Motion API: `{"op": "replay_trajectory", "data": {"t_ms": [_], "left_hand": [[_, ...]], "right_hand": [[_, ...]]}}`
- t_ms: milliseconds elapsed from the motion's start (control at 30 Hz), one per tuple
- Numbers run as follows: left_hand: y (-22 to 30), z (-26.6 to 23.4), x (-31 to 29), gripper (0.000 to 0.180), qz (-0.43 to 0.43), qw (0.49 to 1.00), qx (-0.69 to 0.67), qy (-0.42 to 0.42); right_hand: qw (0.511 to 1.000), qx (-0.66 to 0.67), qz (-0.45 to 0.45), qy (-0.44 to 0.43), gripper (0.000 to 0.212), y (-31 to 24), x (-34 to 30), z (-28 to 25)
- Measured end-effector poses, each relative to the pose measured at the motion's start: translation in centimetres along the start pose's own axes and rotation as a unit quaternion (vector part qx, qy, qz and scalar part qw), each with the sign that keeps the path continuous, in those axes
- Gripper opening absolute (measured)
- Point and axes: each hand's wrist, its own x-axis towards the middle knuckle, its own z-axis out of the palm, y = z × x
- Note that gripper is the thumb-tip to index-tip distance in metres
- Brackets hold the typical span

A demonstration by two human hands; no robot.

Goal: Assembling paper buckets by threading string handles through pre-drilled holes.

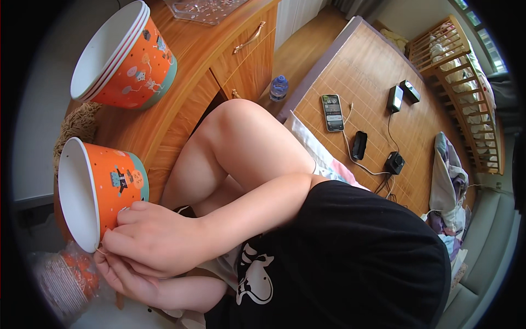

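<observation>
Bucket [105, 186], mouth leftward, axis apparently crosswise

The person wore a black top [361, 252], its fabric softly creased; a white cartoon print [255, 278] with black outlines marked it, right of and below the fingers [113, 241]; the sleeve [330, 193] stopped near the elbow, leaving the forearm [257, 222] bare; the knee [244, 122], above the fingers, was uncovered too.
</observation>
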Motion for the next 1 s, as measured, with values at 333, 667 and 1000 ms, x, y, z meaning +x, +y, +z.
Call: {"op": "replay_trajectory", "data": {"t_ms": [333, 667, 1000], "left_hand": [[0.2, -1.9, -0.8, 0.014, 0.015, 0.998, -0.003, 0.062], [0.2, 1.3, -0.6, 0.013, 0.006, 0.991, -0.137, -0.001], [-0.3, 0.6, -0.2, 0.011, -0.04, 0.964, -0.256, -0.065]], "right_hand": [[0.986, 0.158, 0.035, -0.041, 0.021, -0.5, 1.4, -0.8], [0.993, 0.078, -0.03, -0.078, 0.035, -0.5, 0.4, -1.0], [0.992, -0.029, -0.101, -0.068, 0.045, 0.1, 0.7, -0.2]]}}
